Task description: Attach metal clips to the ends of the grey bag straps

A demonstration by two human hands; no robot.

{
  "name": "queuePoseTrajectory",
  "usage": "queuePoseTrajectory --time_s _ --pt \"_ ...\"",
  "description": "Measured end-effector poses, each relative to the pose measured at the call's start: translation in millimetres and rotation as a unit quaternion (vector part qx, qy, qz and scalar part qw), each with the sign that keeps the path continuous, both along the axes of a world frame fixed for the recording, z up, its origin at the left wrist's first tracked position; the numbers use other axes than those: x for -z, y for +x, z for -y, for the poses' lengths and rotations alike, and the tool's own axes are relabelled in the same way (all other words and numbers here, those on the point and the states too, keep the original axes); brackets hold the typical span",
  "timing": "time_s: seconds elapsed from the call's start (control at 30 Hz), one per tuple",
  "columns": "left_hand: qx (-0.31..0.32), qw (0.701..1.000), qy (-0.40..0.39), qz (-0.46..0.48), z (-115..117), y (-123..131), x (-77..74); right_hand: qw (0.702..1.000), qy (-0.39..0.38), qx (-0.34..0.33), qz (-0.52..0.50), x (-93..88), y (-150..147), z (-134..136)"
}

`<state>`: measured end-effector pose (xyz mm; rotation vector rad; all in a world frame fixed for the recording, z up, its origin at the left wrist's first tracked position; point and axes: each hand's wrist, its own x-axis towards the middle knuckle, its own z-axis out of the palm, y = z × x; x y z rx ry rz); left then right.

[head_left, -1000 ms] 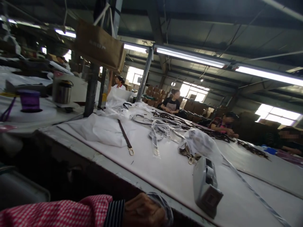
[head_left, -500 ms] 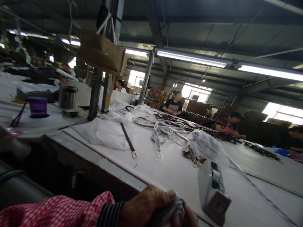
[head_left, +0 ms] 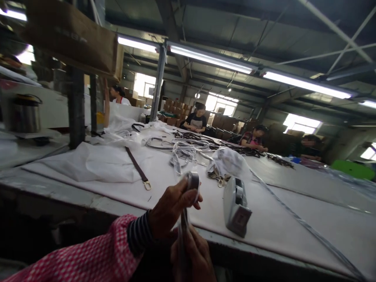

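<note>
My left hand point(head_left: 169, 205), in a red checked sleeve with a striped cuff, is closed round the upper end of a grey strap point(head_left: 193, 179) that curls in a loop above my fingers. Below it my right hand point(head_left: 195, 254) is wrapped round the lower length, which looks sheathed in shiny clear plastic. Both hands are just off the table's front edge. A grey tape dispenser point(head_left: 236, 213) stands on the white tabletop to their right. Beyond my left hand lies a dark brown strap point(head_left: 135, 166) with a gold clasp point(head_left: 147, 185).
Grey straps in clear plastic point(head_left: 182, 147) and a plastic-covered bundle point(head_left: 229, 161) lie farther back. White sheeting point(head_left: 94, 164) is spread at left. A brown bag point(head_left: 73, 43) hangs from a post point(head_left: 76, 105). Several people sit or stand across the table, one in a grey apron point(head_left: 197, 123).
My view has swung to the right. My hands have risen from the bottom edge, and the grey strap, bunched in them before, now stands up with its looped end showing.
</note>
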<state>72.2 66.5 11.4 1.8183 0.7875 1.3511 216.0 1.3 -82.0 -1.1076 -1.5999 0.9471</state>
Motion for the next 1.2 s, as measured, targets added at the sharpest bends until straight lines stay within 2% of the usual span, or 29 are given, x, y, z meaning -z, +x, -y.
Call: queuePoseTrajectory --time_s 0.03,0.1,0.2,0.27,0.33,0.4,0.47,0.57,0.63,0.73,0.9,1.07,1.2 --pt "-0.025 0.993 0.073 -0.086 -5.5 -0.9 11.5 1.0 -0.019 -0.007 -0.01 -1.1 2.1 -1.5" --pt "-0.049 0.949 0.205 -0.234 -15.3 -3.2 33.2 0.996 -0.066 -0.03 -0.042 -5.1 9.7 -5.6" --pt "-0.007 0.887 0.299 -0.353 -25.8 -7.9 55.5 0.984 -0.137 -0.071 -0.091 -15.7 25.2 -13.9" --pt "0.017 0.877 0.292 -0.38 -30.5 -11.8 61.2 0.977 -0.159 -0.103 -0.098 -24.3 34.3 -22.0" --pt "0.026 0.88 0.248 -0.405 -35.8 -16.7 60.6 0.975 -0.163 -0.123 -0.092 -31.4 41.0 -33.6" --pt "0.029 0.875 0.2 -0.441 -43.7 -22.1 56.2 0.981 -0.144 -0.11 -0.073 -35.5 46.2 -48.8" --pt "0.039 0.862 0.169 -0.477 -54.7 -27.1 51.3 0.992 -0.09 -0.081 -0.028 -36.0 51.1 -66.6" --pt "0.053 0.846 0.173 -0.501 -73.3 -31.4 49.1 0.992 0.02 -0.091 0.086 -31.3 57.5 -93.4" --pt "0.051 0.831 0.196 -0.518 -84.1 -31.6 52.8 0.976 0.086 -0.089 0.177 -25.9 59.9 -107.7" --pt "0.039 0.807 0.227 -0.544 -94.1 -27.5 62.2 0.935 0.171 -0.054 0.305 -16.7 60.5 -121.3" --pt "0.034 0.799 0.291 -0.525 -96.9 -14.6 65.8 0.861 0.252 -0.048 0.438 -10.3 60.8 -127.5" --pt "0.051 0.77 0.327 -0.546 -97.6 -7.9 60.8 0.84 0.239 -0.072 0.483 -18.5 57.8 -125.7" --pt "0.029 0.758 0.352 -0.549 -101.0 -10.3 70.6 0.835 0.238 -0.079 0.49 -23.4 54.9 -123.7"
